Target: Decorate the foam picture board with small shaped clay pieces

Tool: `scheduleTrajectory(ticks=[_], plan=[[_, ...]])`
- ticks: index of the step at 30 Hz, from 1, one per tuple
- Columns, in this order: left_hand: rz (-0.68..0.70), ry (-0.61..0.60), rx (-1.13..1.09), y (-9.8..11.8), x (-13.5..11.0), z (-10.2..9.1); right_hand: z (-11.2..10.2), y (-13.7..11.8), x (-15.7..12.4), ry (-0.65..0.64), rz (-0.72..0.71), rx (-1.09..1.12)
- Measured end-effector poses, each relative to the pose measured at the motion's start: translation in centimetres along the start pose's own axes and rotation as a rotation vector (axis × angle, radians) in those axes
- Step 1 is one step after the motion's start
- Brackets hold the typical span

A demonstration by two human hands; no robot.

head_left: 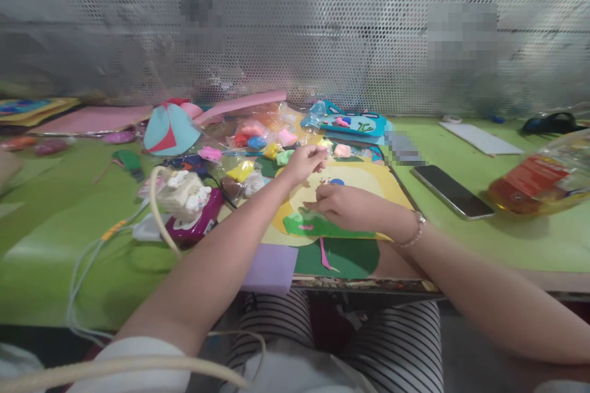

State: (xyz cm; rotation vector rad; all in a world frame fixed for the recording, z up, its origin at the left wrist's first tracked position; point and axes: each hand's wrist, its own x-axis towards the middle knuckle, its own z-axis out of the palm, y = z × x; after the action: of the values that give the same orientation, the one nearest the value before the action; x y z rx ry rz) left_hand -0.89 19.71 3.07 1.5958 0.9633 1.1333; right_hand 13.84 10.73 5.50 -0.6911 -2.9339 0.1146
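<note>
Crosswise, the yellow card (391, 178) lies beneath the right hand (338, 204), which is nearer its middle than the left hand (305, 164), by the far edge; both curl their fingers, any hold unclear.

Phone (452, 191), dark-screened, on the green table (530, 252). Right of the phone: a labelled bottle (534, 184) with amber liquid. Beyond it: a white slab (482, 138), then a perforated metal panel (295, 24). Well left: a purple device (196, 221), possibly a power bank.
</note>
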Motion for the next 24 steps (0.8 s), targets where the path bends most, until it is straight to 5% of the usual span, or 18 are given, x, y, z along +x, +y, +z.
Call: scheduleTrajectory(ticks=[24], plan=[[0.003,-0.025,0.025,0.02,0.07,-0.05,0.61,0.34,-0.19,-0.060,0.034,-0.109]])
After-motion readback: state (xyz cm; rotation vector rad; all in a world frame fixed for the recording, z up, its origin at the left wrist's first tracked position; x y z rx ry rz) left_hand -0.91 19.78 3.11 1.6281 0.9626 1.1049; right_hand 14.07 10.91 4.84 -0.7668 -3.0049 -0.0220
